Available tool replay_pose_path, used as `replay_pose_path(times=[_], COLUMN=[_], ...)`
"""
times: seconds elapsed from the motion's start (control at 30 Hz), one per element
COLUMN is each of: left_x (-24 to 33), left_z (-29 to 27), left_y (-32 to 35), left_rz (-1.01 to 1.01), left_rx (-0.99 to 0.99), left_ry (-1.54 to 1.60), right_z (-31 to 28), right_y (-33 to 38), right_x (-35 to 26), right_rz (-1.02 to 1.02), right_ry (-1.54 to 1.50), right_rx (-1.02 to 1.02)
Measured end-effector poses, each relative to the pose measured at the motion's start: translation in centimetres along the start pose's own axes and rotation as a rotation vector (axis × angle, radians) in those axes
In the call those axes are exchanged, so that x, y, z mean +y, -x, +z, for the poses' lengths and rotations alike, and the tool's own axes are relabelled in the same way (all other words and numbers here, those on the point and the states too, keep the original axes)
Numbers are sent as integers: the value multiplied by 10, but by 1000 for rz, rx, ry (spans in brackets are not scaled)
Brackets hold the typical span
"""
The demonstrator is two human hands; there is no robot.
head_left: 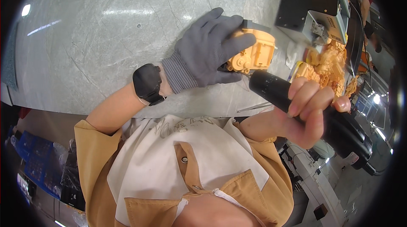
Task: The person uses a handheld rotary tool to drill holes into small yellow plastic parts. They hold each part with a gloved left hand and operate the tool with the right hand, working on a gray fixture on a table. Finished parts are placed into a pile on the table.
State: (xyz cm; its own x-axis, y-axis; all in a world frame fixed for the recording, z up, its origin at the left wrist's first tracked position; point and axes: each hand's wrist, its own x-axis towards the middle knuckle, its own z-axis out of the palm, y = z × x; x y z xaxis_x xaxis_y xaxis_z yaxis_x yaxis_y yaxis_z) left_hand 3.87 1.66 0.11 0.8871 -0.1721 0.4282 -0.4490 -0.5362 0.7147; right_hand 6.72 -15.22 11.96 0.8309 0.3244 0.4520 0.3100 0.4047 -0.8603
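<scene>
Left gloved hand (207, 51) grips orange part (259, 53) over gray table (106, 53); right hand (309, 110) grips black screwdriver (344, 136). I see screwdriver slant forward-left, tip beside part's near edge; left hand nearer part.

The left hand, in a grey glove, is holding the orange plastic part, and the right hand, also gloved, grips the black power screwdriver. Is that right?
Not quite: the head view shows the right hand bare. The left hand, in a grey glove, is holding the orange plastic part, and the right hand grips the black power screwdriver.
</scene>
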Motion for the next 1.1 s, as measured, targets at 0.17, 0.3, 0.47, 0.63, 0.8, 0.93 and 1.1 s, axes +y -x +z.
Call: replay_pose_path(times=[0.17,0.3,0.47,0.63,0.8,0.93,1.1], left_x=[2,1,-2,-2,-2,2,4], left_z=[0,-1,1,1,0,-1,-4], left_y=[0,0,0,0,1,0,-1], left_rz=[-31,-37,-30,-4,-14,-17,-22], left_rx=[22,-15,-15,3,4,30,3], left_ry=[-5,-16,-12,-46,-29,-81,-68], right_z=[7,12,24,39,41,40,15], right_y=[0,-5,-7,-5,-6,-1,0], right_x=[-2,-8,-8,-1,3,4,-4], right_rz=[11,54,76,59,42,49,62], right_ry=[49,172,284,408,387,392,273], right_rx=[-80,-192,-250,-220,-186,-159,-200])
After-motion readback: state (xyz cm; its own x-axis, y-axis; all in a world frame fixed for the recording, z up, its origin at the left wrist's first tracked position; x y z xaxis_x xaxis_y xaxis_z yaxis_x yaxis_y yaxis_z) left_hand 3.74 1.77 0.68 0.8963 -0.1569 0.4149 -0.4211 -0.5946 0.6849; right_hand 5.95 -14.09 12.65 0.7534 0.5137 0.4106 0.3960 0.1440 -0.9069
